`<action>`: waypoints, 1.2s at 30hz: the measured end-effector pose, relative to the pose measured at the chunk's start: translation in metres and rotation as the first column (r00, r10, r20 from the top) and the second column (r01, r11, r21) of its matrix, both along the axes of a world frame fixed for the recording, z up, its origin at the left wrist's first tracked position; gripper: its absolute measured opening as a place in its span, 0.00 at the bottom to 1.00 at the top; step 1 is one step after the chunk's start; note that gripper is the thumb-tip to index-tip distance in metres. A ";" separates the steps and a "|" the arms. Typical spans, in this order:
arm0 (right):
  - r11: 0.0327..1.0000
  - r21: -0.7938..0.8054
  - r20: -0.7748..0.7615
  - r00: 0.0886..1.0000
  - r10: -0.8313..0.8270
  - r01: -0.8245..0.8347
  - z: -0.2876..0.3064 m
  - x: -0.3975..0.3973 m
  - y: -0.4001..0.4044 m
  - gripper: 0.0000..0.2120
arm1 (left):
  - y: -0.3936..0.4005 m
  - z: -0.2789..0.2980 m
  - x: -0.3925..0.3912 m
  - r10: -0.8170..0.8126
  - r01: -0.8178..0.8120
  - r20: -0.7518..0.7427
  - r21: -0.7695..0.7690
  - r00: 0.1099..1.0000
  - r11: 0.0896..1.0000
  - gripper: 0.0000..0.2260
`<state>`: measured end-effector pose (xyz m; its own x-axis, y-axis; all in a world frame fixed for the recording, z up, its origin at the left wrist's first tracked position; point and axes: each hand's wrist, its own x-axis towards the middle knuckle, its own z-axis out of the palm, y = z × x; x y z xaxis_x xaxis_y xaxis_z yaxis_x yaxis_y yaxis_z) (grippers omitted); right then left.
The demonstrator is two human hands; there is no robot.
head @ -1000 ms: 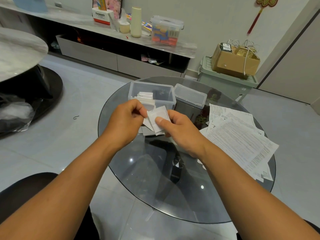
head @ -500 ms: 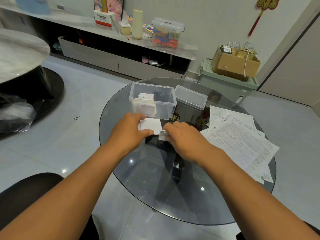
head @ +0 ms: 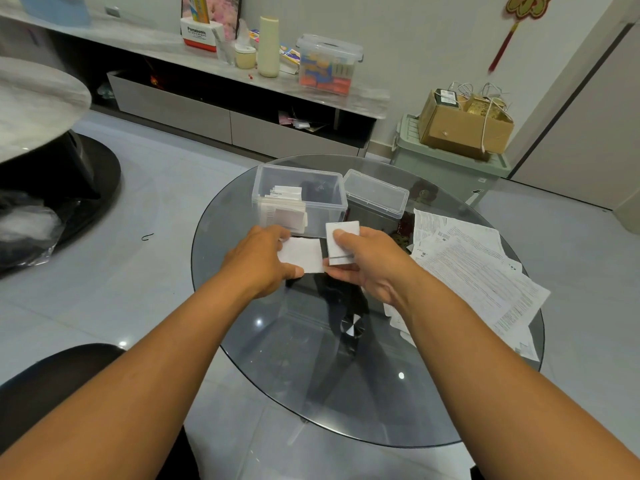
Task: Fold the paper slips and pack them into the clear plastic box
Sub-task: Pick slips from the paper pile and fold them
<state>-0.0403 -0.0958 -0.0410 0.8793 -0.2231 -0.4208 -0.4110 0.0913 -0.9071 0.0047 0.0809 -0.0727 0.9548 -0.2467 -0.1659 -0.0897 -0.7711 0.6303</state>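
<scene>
The right hand [head: 367,261] pinches a folded slip [head: 341,242]; the left hand [head: 258,261] pinches a flat slip [head: 301,255]. Light, limp paper: best held at the edges.

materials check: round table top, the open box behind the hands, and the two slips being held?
Table top: looks like smoked glass, glossy; floor, base and lamp glints show through.
Open box: clear rigid plastic, probably; the folded slips inside are visible through its walls.
Slips: left hand holds a flat slip, right hand a folded slip; both matte white paper, creased sharply.
</scene>
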 end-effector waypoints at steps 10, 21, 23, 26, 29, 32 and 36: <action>0.986 -0.161 0.037 0.999 -0.030 0.036 -0.003 0.014 0.021 0.07 | 0.007 -0.002 -0.001 -0.035 0.033 -0.006 -0.165 0.999 0.986 0.31; 0.997 0.081 0.004 1.000 0.001 -0.001 -0.007 0.005 0.030 0.11 | 0.003 0.004 -0.011 0.039 -0.025 0.076 -0.174 0.996 0.984 0.17; 1.000 0.030 0.040 0.999 0.004 -0.005 -0.007 0.003 0.027 0.10 | 0.007 0.008 -0.011 0.076 -0.065 0.060 -0.174 0.995 0.983 0.11; 0.988 -0.152 0.104 0.994 0.045 -0.029 -0.008 0.000 0.020 0.10 | 0.014 0.012 -0.009 0.114 -0.102 0.052 -0.201 0.992 0.974 0.06; 0.974 -0.223 0.143 0.987 0.069 -0.036 -0.006 -0.004 0.015 0.07 | 0.016 0.013 -0.007 0.155 -0.153 -0.024 -0.380 0.988 0.912 0.07; 0.981 -0.187 0.151 0.985 0.079 -0.050 -0.005 -0.005 0.015 0.11 | 0.013 0.014 -0.008 0.131 -0.225 -0.205 -0.553 0.970 0.802 0.07; 0.960 -0.278 0.193 0.979 0.067 -0.011 -0.006 -0.007 0.014 0.10 | 0.013 0.014 -0.010 0.145 -0.224 -0.184 -0.549 0.972 0.805 0.07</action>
<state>-0.0472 -0.0820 -0.0474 0.9491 -0.2688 -0.1641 -0.2181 -0.1851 -0.9582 -0.0050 0.0936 -0.0584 0.9721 -0.1557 -0.1754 0.1287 -0.2713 0.9539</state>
